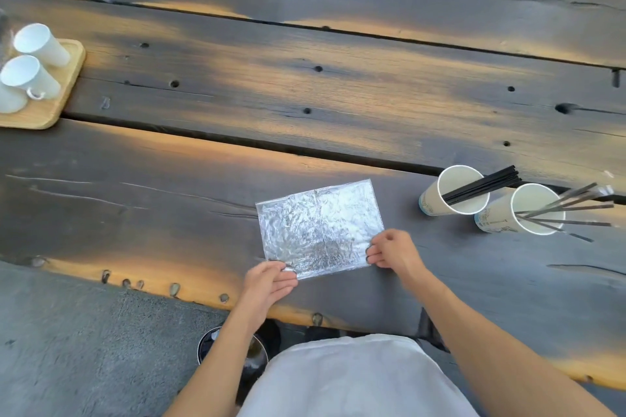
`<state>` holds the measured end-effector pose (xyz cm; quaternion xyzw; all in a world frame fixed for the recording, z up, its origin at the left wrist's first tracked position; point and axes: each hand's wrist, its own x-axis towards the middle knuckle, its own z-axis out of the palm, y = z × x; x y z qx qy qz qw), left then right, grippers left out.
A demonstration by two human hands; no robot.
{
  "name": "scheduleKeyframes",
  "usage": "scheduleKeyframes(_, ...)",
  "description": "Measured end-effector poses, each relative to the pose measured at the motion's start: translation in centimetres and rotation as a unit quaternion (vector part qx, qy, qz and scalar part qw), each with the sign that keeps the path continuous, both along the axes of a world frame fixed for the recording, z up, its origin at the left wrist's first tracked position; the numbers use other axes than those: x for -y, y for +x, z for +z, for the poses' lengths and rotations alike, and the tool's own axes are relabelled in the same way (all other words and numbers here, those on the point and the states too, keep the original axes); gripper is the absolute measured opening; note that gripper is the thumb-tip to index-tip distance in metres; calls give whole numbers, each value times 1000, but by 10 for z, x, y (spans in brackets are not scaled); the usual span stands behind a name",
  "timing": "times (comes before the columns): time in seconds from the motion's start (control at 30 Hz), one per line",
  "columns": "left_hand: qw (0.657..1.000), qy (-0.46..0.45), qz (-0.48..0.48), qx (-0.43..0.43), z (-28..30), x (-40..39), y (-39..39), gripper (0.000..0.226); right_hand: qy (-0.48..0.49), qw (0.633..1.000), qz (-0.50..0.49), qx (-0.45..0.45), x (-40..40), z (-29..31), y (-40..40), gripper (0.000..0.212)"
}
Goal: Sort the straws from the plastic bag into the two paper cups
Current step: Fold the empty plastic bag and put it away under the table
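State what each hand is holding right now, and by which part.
Both hands hold the plastic bag lying flat on the table: the left hand pinches its near left corner, the right hand pinches its near right corner.

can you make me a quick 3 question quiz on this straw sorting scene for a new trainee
1. True or false: the plastic bag lies flat on the wooden table.
2. Which straws stand in the paper cup nearer the bag? A) black B) grey C) none
3. Fill in: the white mugs at far left sit on a wooden ____.

Key
1. True. The left hand and the right hand each pinch a near corner of it.
2. A. The black straws are there; the grey straws are in the other cup.
3. tray
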<state>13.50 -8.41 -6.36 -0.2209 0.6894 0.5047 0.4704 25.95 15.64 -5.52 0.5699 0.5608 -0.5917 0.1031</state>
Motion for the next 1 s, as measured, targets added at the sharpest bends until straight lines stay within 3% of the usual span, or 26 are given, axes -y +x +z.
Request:
scheduleKeyframes(0.1,998,-39,-36,-19,1,-6,2,14,31,999,39,21,-5,-4,-1,18)
scheduleKeyframes(0.2,977,-75,-154,-129,4,-27,3,17,107,988,107,17,3,-3,-11,22)
scheduleKeyframes(0.27,935,-50,-251,-247,6,-42,3,21,156,974,166,-2,10,-1,-18,27)
scheduleKeyframes(0.37,829,-62,-393,-392,2,-66,2,37,218,946,240,-9,9,2,-32,36)
scheduleKeyframes(0.53,767,-152,-502,-369,-4,-84,17,62,204,950,233,-31,-1,11,-51,43)
scheduleKeyframes(0.6,784,-136,-508,-330,-6,-90,33,74,192,944,265,-49,6,12,-53,47)
scheduleKeyframes(0.7,911,-55,-370,-172,-4,-103,47,80,100,962,245,-58,18,-1,-45,47)
scheduleKeyframes(0.77,964,-11,-249,-94,0,-112,46,68,63,984,165,-33,16,-8,-37,42)
scheduleKeyframes(0.83,961,-31,-232,-149,4,-116,36,50,84,987,133,-2,10,-10,-31,40)
scheduleKeyframes(0.93,877,-153,-272,-364,8,-119,4,39,117,976,183,4,-1,-7,-29,49)
scheduleKeyframes(1.0,844,-228,-271,-402,10,-118,-23,42,129,970,205,-5,-7,-5,-28,52)
